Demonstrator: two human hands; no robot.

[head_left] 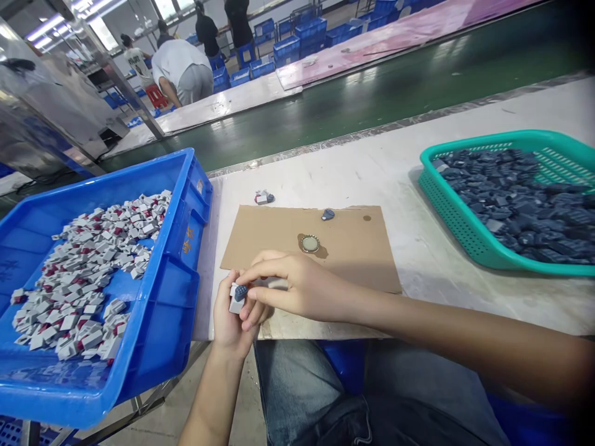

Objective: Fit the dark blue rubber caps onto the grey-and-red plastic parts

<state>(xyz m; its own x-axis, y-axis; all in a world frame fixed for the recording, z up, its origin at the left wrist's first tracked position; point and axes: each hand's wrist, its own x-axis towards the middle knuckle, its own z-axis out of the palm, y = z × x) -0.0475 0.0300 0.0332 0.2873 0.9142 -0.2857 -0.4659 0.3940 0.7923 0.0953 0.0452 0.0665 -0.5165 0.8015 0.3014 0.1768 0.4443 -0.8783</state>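
Note:
My left hand (235, 325) is closed around a small light-grey plastic part (235, 305) near the table's front edge. A dark blue textured plastic piece (240, 292) sits against the upper side of that grey part. Reaching across from the right, my right hand (292, 282) has its thumb and forefinger tips closed at the dark blue piece. Just beyond the hands, a sheet of brown cardboard (353, 248) bears a small round cap-like dish (310, 243) with a wet stain about it. One loose dark blue piece (328, 214) lies near the cardboard's far edge.
At left stands a blue crate (158, 297) of grey and dark red parts. A green basket (469, 238) at right holds dark blue pieces. Behind the cardboard lies a grey part (264, 197). A green conveyor belt (325, 124) runs beyond; people and blue crates are behind it.

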